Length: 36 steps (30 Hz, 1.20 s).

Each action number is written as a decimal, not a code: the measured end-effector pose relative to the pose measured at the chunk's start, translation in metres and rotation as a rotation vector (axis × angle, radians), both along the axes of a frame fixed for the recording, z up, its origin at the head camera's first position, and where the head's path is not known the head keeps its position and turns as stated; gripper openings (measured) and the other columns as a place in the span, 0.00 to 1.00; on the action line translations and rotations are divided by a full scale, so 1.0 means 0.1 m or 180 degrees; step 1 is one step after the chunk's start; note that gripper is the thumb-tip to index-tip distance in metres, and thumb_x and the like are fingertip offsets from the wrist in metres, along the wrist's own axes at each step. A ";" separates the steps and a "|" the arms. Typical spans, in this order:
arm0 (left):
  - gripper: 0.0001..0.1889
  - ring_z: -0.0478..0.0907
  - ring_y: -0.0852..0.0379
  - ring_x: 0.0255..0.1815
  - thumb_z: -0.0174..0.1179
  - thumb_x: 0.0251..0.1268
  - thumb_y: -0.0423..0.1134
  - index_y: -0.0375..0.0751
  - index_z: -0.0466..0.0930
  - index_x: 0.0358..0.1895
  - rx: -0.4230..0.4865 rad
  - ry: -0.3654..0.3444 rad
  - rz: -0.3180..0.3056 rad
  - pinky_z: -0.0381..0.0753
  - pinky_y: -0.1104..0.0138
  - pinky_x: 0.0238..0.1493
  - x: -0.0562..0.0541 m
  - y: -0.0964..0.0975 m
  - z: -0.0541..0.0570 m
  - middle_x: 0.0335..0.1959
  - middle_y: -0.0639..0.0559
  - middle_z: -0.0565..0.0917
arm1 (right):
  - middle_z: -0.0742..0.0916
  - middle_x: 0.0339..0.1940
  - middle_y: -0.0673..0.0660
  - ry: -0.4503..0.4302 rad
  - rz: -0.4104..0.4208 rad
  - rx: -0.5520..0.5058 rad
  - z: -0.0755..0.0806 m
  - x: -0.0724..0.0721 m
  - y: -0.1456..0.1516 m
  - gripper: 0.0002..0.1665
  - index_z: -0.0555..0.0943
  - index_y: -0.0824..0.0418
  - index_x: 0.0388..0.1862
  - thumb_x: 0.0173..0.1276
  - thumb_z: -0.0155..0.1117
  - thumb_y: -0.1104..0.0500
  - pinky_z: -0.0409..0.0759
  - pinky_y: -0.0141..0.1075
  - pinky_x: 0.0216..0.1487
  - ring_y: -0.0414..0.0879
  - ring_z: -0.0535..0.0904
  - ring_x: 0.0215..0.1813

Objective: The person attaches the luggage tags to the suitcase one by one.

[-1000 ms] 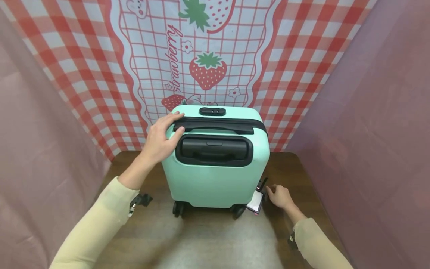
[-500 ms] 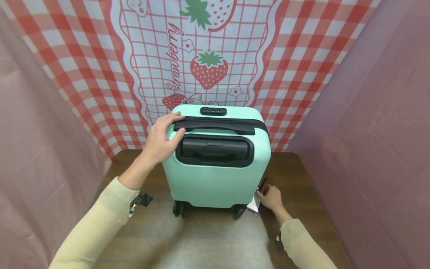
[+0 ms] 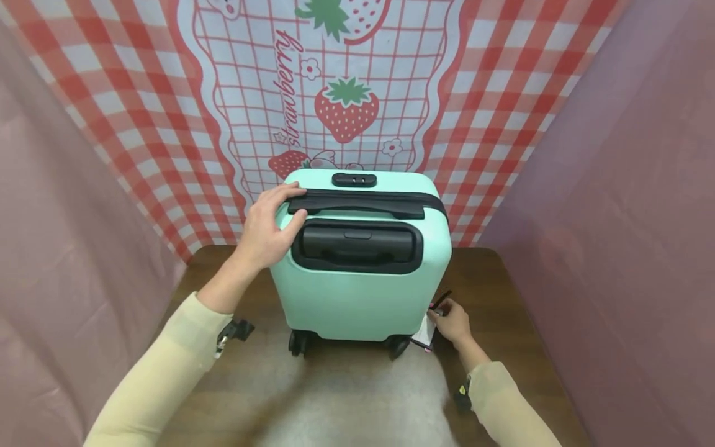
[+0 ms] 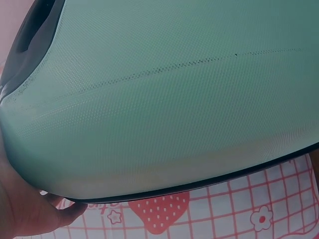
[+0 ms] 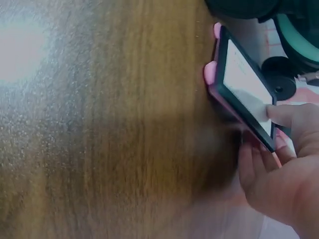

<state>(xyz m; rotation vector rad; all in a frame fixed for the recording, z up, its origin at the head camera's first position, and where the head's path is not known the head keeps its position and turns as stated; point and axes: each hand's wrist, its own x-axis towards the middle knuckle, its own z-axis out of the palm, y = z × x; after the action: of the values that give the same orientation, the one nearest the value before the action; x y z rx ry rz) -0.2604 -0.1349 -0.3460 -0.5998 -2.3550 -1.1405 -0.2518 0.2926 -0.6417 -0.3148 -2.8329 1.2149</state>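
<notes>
A mint-green suitcase (image 3: pixel 357 304) stands upright on its black wheels, its top handle and recessed trolley handle facing up. At its upper left corner my left hand (image 3: pixel 265 226) grips the shell, thumb and fingers on either side of the black carry handle's end (image 3: pixel 357 202). In the left wrist view those fingers bend round the suitcase's edge. Low beside its right side, my right hand (image 3: pixel 452 323) pinches a luggage tag (image 5: pixel 244 82), thumb on its white face and fingers beneath. The tag has a dark frame, pink knobs and a black strap (image 3: pixel 443 299); the suitcase hides part of it.
Beneath everything is a brown wooden table (image 3: pixel 357 397) with a glossy front area. A red-checked strawberry cloth (image 3: pixel 346 112) hangs right behind the suitcase. Pinkish curtains (image 3: pixel 603 217) close in both sides. A black combination lock (image 3: pixel 354 180) sits on the suitcase top.
My right hand has moved left to the luggage tag and taken hold of it; the tag now tilts slightly. My left hand keeps its place on the suitcase.
</notes>
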 end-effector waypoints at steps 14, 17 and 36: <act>0.22 0.69 0.39 0.78 0.61 0.75 0.42 0.41 0.82 0.68 0.0012 -0.0031 0.0018 0.63 0.37 0.80 -0.02 0.01 0.01 0.76 0.42 0.78 | 0.90 0.48 0.69 0.0379 -0.0176 -0.0511 0.19 -0.01 0.07 0.11 0.83 0.69 0.45 0.69 0.74 0.63 0.75 0.31 0.44 0.51 0.81 0.47; 0.22 0.69 0.39 0.79 0.61 0.75 0.42 0.40 0.82 0.68 0.0018 -0.0033 0.0016 0.63 0.37 0.80 -0.01 0.01 0.01 0.76 0.42 0.78 | 0.92 0.50 0.69 0.0473 -0.0154 -0.0455 0.29 0.00 0.10 0.11 0.84 0.67 0.46 0.70 0.74 0.62 0.77 0.29 0.45 0.54 0.87 0.49; 0.22 0.68 0.39 0.79 0.61 0.74 0.42 0.41 0.81 0.68 0.0021 -0.0077 0.0016 0.63 0.35 0.79 0.00 0.01 0.01 0.76 0.42 0.77 | 0.92 0.39 0.62 0.1769 -0.0400 -0.0230 1.24 -0.01 0.39 0.08 0.89 0.65 0.42 0.65 0.76 0.68 0.77 0.12 0.41 0.27 0.86 0.40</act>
<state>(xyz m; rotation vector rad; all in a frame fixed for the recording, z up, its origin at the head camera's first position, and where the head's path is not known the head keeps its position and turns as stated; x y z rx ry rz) -0.2609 -0.1340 -0.3454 -0.5807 -2.3707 -1.1591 -0.2524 0.3311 -0.5174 -0.1264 -2.2667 1.1594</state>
